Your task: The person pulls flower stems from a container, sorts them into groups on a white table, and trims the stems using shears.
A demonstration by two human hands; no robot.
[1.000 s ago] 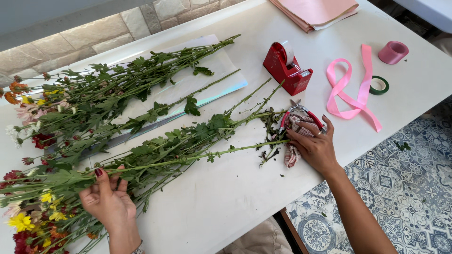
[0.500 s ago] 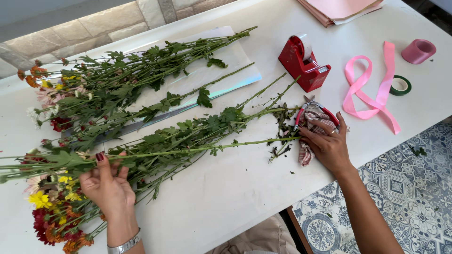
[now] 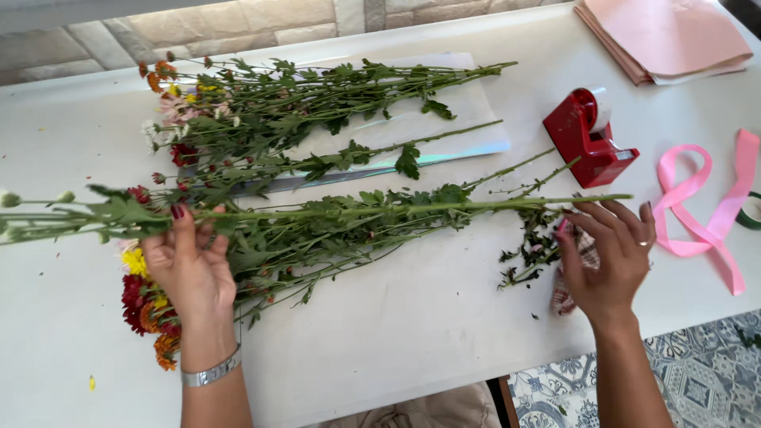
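My left hand (image 3: 190, 269) grips a long green flower stem (image 3: 396, 208) near its leafy left part and holds it level above the white table (image 3: 412, 341). The stem's bare end reaches just past my right hand (image 3: 606, 257). That hand hovers with fingers spread over a red and white patterned object (image 3: 564, 301), mostly hidden beneath it. Under the lifted stem lies a bunch of flowers (image 3: 317, 238), with red, yellow and orange heads by my left wrist.
A second flower bunch (image 3: 317, 87) rests on a pale wrapping sheet (image 3: 468, 111). Cut leaf scraps (image 3: 527, 254) lie by my right hand. A red tape dispenser (image 3: 590, 135), pink ribbon (image 3: 697, 214) and stacked pink paper (image 3: 666, 36) sit to the right.
My left hand has closed on one stem and lifted it off the pile. My right hand has opened its fingers above the patterned object.
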